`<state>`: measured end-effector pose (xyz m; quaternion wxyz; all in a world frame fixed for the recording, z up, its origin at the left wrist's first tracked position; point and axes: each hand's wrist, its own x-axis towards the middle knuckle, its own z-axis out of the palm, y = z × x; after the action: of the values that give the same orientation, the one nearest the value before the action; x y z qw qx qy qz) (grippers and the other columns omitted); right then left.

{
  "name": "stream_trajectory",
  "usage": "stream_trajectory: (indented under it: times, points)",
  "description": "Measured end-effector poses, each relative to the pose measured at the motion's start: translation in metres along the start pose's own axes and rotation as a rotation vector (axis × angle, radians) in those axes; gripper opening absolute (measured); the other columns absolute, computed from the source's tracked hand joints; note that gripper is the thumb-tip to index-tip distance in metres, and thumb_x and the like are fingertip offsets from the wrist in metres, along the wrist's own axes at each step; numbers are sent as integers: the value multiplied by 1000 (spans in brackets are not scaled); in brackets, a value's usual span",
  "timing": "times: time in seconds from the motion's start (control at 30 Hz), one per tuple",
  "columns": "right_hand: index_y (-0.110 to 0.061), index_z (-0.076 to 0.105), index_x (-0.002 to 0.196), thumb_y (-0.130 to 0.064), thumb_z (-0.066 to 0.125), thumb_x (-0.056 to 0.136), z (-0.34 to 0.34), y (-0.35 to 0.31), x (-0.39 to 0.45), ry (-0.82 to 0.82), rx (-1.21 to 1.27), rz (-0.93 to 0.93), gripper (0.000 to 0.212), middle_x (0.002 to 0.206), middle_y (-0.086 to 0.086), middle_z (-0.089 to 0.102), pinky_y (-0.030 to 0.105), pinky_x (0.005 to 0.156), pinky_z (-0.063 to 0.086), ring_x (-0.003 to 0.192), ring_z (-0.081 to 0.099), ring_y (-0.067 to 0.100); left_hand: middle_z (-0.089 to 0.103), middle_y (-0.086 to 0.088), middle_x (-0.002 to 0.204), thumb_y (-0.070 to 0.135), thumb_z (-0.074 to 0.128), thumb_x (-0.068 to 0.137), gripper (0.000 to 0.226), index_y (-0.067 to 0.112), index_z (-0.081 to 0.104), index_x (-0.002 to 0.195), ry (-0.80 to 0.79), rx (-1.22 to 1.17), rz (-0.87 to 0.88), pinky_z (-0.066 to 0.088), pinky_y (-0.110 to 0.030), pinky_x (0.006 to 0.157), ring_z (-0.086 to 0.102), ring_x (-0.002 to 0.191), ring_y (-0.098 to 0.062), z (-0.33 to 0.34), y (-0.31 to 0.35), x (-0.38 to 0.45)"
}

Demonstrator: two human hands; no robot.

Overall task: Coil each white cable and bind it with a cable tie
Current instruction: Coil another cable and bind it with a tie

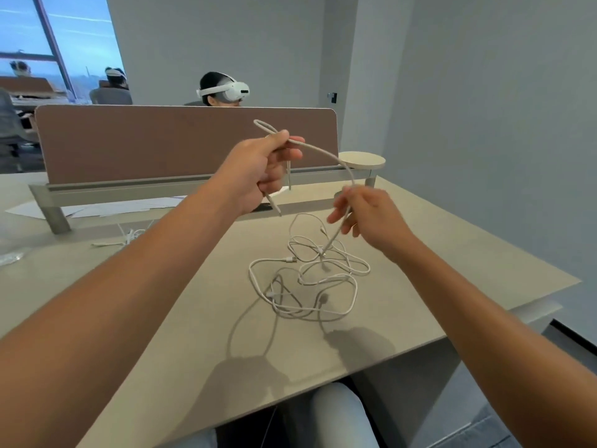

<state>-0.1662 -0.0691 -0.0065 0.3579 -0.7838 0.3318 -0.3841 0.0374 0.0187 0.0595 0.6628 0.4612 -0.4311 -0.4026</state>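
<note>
My left hand (258,171) is raised above the desk and grips a folded white cable (326,152). A small loop pokes out above its fingers and two cable ends hang below its palm. The cable arcs right and down to my right hand (361,211), which pinches it lower down. Its free end trails into a tangled pile of white cables (310,279) lying on the desk (436,260) under my right hand.
A brown divider panel (161,140) stands along the desk's far edge, with a person wearing a white headset behind it. A round beige disc (363,160) sits at the panel's right end. White papers (106,208) and a bunch of white cable ties (129,236) lie at left.
</note>
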Motion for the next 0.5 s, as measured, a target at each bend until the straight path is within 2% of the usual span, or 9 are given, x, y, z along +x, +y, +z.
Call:
stream_trajectory:
  times: [0.1,0.17,0.23,0.3,0.33,0.37,0.43,0.5]
  points:
    - [-17,71,87,-40,36,111,-16,-5,-4,322,-168,-19,48,71,0,67,32,66,47,70,63,20,59,-1,73,29,44,107,41,-1,70,117,-38,70,-100,16,-22,42,22,43,-7,-9,3,-14]
    - [-14,70,95,-41,32,110,-33,-2,-10,476,-352,30,49,83,1,64,35,71,41,84,60,26,54,-5,70,25,33,101,48,-7,69,109,-93,77,-188,14,-23,43,22,44,-10,-11,0,-23]
    - [-13,68,108,-39,30,110,-48,5,-20,521,-471,134,46,99,5,66,38,79,44,95,60,29,50,-8,69,21,30,95,43,-3,66,92,-110,117,-248,17,-23,43,24,47,-11,-11,-5,-35]
    - [-10,65,111,-36,32,109,-58,15,-29,451,-570,259,42,108,10,66,39,83,44,100,60,35,49,-9,72,15,33,95,34,1,63,84,-71,238,-248,26,-23,41,31,48,-12,-12,-10,-46]
    - [-7,63,108,-33,35,108,-60,21,-35,382,-615,315,38,110,13,67,38,82,43,98,59,36,53,-11,74,13,36,97,34,0,65,86,-49,324,-230,33,-24,44,36,48,-13,-12,-13,-52]
    - [-7,61,105,-32,39,107,-60,28,-42,296,-648,364,34,113,15,67,37,82,42,97,58,36,58,-13,77,14,39,101,34,-1,68,91,-40,414,-210,41,-27,49,42,50,-15,-11,-15,-61]
    - [-4,62,114,-34,48,105,-55,39,-52,133,-692,434,34,121,18,67,38,84,46,103,61,37,65,-13,79,24,47,106,33,5,73,106,-45,569,-188,53,-36,65,51,53,-18,-11,-18,-75]
    - [-5,62,113,-44,51,105,-47,44,-67,45,-769,442,41,108,13,69,40,83,50,98,66,35,64,-9,73,32,49,107,33,12,74,113,-25,634,-170,59,-40,77,52,53,-18,-8,-22,-92]
